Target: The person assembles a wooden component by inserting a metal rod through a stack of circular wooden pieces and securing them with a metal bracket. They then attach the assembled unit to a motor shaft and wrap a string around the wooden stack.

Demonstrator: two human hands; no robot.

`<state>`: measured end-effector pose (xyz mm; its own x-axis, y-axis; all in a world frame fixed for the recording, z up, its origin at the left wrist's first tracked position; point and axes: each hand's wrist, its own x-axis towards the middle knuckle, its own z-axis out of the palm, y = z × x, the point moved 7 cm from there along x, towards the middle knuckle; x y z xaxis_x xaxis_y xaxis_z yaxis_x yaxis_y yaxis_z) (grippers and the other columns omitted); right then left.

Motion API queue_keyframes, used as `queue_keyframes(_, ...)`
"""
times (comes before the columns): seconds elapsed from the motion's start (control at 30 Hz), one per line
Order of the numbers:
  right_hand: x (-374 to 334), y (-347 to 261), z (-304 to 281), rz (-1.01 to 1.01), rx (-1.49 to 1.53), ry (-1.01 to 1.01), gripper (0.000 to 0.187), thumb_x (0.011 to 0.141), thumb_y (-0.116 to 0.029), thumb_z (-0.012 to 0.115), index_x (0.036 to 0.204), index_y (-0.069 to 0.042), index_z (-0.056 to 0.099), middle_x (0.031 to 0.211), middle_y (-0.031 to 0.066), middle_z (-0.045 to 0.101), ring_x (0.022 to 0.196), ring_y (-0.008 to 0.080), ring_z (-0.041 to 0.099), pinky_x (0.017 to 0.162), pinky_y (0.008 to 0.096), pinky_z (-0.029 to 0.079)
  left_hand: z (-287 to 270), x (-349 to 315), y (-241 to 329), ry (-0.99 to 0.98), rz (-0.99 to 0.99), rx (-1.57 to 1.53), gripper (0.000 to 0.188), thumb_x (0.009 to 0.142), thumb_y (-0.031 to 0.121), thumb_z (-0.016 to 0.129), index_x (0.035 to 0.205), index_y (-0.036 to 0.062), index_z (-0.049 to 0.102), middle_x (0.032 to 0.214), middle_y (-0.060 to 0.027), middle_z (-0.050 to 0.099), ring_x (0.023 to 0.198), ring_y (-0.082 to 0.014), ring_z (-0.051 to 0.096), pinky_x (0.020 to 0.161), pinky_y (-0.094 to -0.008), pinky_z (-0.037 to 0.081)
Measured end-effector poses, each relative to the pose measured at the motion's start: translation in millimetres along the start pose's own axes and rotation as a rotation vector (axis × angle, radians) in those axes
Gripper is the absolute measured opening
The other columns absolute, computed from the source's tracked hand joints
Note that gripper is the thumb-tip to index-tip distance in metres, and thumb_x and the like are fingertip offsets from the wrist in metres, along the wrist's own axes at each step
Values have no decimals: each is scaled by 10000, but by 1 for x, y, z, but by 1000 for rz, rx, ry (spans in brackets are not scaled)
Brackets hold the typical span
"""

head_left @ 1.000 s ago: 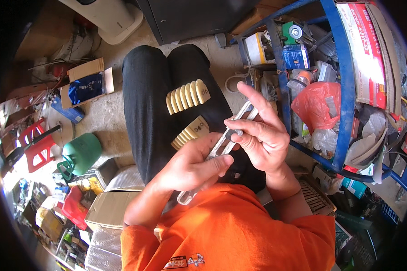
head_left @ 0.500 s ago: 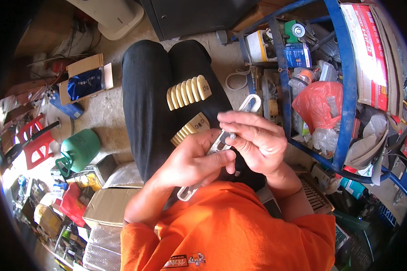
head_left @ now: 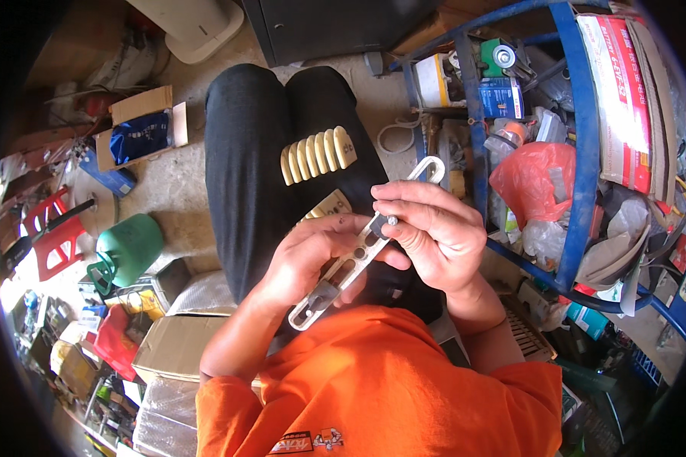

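Note:
A long pale metal bar [head_left: 370, 247] with slots and rounded ends slants across my lap, its far end up to the right. My left hand [head_left: 301, 255] grips it from the left side, some fingers hidden beneath. Dark blocks sit in its slots, one a dark block [head_left: 326, 294] near the lower end. At the upper slot my right hand [head_left: 442, 236] pinches a small bolt [head_left: 392, 221] between thumb and fingers. On my thighs lie two cream ribbed pieces: a far ribbed piece [head_left: 312, 157] in full view, and a near ribbed piece [head_left: 329, 206] partly behind my left hand.
A blue metal rack [head_left: 579, 152] on the right holds boxes and a red plastic bag [head_left: 533, 183]. To the left are an open carton [head_left: 149, 103], a green canister [head_left: 133, 247] and a red stool [head_left: 61, 247]. A cardboard box [head_left: 179, 346] stands by my left elbow.
My left thumb has come off the top of the bar, baring its middle and lower slot. The bar has shifted slightly; my right hand stays at the bolt.

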<state>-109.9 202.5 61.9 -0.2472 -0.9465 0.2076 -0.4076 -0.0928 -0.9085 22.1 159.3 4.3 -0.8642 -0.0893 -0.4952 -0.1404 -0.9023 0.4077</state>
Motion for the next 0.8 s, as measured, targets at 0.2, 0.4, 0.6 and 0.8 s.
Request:
queue_keyframes(0.2,2,-3,0,-22,-49,-4,194,834,31,706,1020,82,685,1076,184,683,859,229,709,731,293,585,-1,6,-6,-94,108,54,368,1045,264,445,1167,-54,585,1008,-164,713,495,-88,528,435,-202,422)
queue_keyframes(0.4,2,-4,3,47,-64,20,160,836,8,711,977,83,709,1044,183,703,883,239,706,759,299,575,-1,8,-4,-110,87,106,351,1054,263,449,1122,-49,593,993,-153,717,482,-77,516,430,-197,410)
queue_keyframes(0.6,2,-3,3,18,-74,12,153,833,3,716,963,85,708,1023,185,711,869,237,714,747,296,583,0,8,-5,-107,74,102,356,1053,271,452,1098,-50,597,980,-151,718,479,-79,510,432,-201,408)
queue_keyframes(0.8,3,-4,3,12,-102,8,154,825,12,718,959,87,710,1014,189,714,853,233,718,732,293,585,1,9,-7,-68,81,94,376,1042,273,476,1015,-78,607,677,-99,588,429,-106,470,417,-230,368)
